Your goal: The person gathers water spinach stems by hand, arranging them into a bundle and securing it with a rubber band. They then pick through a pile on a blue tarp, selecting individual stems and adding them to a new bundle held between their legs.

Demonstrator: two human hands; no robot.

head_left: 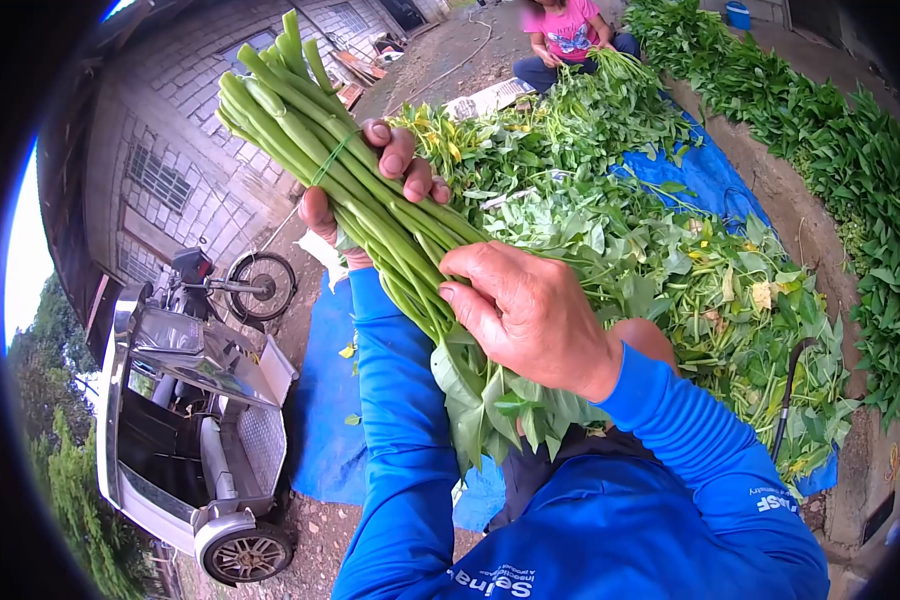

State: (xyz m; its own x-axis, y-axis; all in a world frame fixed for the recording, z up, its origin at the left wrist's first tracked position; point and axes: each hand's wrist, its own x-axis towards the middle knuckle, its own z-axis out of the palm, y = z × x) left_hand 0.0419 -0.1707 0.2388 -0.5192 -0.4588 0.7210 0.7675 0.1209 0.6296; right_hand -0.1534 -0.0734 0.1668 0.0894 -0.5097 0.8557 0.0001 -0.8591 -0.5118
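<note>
A bundle of leafy green stalks [390,215] slants across the middle of the head view, cut ends at upper left and leaves [480,395] hanging at lower right. A thin green tie [331,160] circles it near the cut ends. My left hand [395,170] is wrapped round the stalks just below the tie, its fingertips showing on the right side and the thumb on the left. Lower down, my right hand [535,315] pinches a few stems at the bundle's edge with thumb and forefinger. Both arms wear blue sleeves.
A heap of loose greens [610,240] covers a blue tarp [320,420]. Leafy bunches [820,150] line a ledge on the right. Another person [570,40] in a pink shirt sits at the far end. A motorcycle with a sidecar [200,420] stands left. A curved handle [790,395] rises at right.
</note>
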